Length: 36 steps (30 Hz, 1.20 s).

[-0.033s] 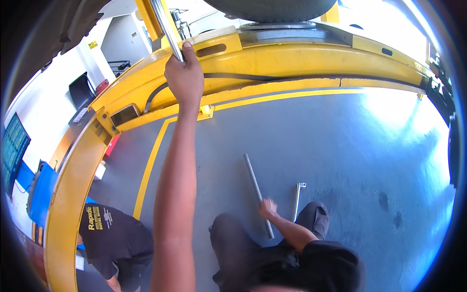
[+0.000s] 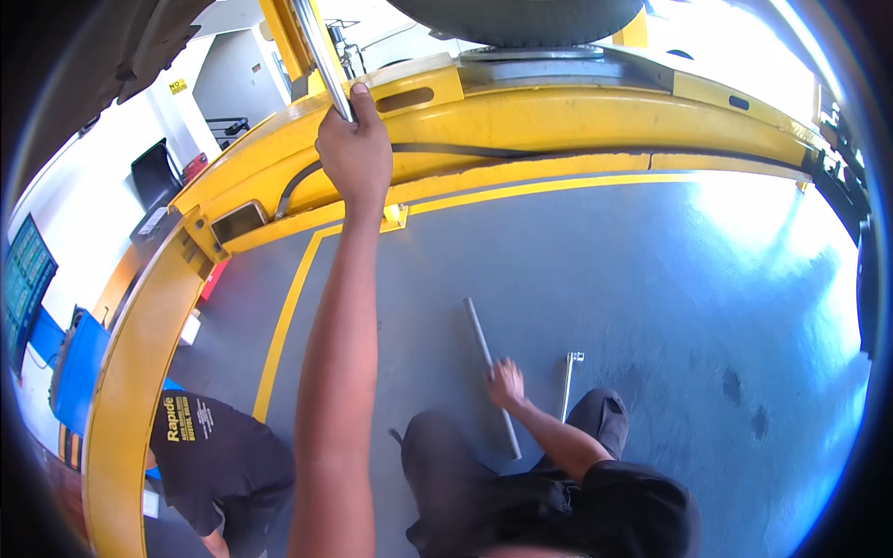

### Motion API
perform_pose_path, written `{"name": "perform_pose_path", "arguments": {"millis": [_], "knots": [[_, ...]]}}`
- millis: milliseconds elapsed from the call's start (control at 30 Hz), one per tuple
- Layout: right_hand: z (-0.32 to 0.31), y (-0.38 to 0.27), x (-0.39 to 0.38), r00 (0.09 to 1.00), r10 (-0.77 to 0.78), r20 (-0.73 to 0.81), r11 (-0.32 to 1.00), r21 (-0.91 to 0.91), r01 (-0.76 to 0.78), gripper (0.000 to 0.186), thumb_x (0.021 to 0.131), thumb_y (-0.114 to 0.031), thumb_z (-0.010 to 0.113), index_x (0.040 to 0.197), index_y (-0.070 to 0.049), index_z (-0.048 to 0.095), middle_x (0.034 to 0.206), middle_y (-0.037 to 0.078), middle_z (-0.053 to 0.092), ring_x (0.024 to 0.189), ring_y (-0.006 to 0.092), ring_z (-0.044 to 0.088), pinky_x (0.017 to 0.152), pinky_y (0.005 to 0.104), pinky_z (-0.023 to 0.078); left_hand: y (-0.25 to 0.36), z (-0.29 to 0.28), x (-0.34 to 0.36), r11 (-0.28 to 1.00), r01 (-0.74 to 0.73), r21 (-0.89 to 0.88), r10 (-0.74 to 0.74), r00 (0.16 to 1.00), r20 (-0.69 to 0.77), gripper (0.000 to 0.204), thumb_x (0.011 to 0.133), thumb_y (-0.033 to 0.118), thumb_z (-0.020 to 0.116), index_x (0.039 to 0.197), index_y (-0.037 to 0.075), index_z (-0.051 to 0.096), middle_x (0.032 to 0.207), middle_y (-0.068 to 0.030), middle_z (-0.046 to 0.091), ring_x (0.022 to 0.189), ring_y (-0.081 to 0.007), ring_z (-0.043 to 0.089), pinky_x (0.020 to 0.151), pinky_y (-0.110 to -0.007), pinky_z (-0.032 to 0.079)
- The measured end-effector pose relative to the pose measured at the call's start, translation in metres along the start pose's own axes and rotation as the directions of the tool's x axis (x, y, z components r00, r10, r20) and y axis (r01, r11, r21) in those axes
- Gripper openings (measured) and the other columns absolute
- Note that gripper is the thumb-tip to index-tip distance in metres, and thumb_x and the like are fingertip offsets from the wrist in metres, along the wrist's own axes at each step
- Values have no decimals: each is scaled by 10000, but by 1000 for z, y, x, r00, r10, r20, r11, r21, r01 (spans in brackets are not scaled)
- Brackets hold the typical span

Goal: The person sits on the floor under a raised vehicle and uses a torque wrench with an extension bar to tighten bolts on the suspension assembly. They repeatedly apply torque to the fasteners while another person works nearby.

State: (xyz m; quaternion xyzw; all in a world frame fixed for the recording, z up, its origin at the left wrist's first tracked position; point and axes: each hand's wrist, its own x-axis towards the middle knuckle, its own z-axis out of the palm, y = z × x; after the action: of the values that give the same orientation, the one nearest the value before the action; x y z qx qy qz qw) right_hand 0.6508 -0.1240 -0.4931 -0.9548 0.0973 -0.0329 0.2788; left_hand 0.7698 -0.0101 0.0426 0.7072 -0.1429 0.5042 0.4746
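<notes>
My left arm is stretched up and forward, and my left hand [image 2: 355, 153] is closed around a shiny metal bar [image 2: 321, 60] that runs up past the top edge. That hand is in front of a yellow steel beam [image 2: 521, 116] with a black hose along it. Low by my knees, my right hand [image 2: 508, 383] is closed on a long grey metal pipe [image 2: 478, 327] and covers its middle. To the right of it is a slim chrome bar [image 2: 566, 391] with a socket-like head, its lower end hidden behind my forearm.
A tyre [image 2: 521, 19] rests on a round plate on the beam. At left, another person in a dark shirt [image 2: 223, 446] is beside a yellow rail [image 2: 126, 409]. A blue cabinet [image 2: 79, 377] and a screen [image 2: 28, 279] are farther left. Yellow lines mark the grey floor [image 2: 651, 279].
My right hand has shifted slightly up the pipe, away from me, while the pipe has barely moved. My left hand keeps its grip on the bar.
</notes>
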Motion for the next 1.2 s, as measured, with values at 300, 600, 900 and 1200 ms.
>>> {"name": "perform_pose_path", "arguments": {"millis": [300,600,900,1200], "knots": [[-409,-170,108,483,-439,-757,891,-297,344,353,996,-360,700,1149,-45,656,1195,184,624,1172,370,575,1033,506,449,4,5,-2,993,-38,111,51,991,-121,619,1079,486,582,745,-34,617,535,-125,533,481,-293,543,526,-458,395],[-402,-166,116,329,-405,-853,840,-205,503,273,964,-257,670,847,-13,704,874,137,674,886,353,621,831,477,504,-3,0,-4,995,-104,5,104,993,-50,505,1102,443,546,887,5,679,541,-113,587,487,-316,610,529,-440,472],[-402,-176,125,400,-314,-861,892,-123,435,176,876,-175,669,762,-43,686,877,119,670,902,343,618,853,480,477,-41,67,44,852,-324,410,474,810,-345,394,1101,370,525,936,29,634,875,-166,675,903,-348,675,973,-508,476],[-396,-183,147,130,-292,-948,901,-227,369,173,839,-195,704,716,-91,640,757,63,626,771,297,612,717,447,441,-49,69,47,947,-297,-122,279,950,-142,390,1123,409,525,996,43,570,716,-90,550,629,-205,558,573,-375,443]]}}
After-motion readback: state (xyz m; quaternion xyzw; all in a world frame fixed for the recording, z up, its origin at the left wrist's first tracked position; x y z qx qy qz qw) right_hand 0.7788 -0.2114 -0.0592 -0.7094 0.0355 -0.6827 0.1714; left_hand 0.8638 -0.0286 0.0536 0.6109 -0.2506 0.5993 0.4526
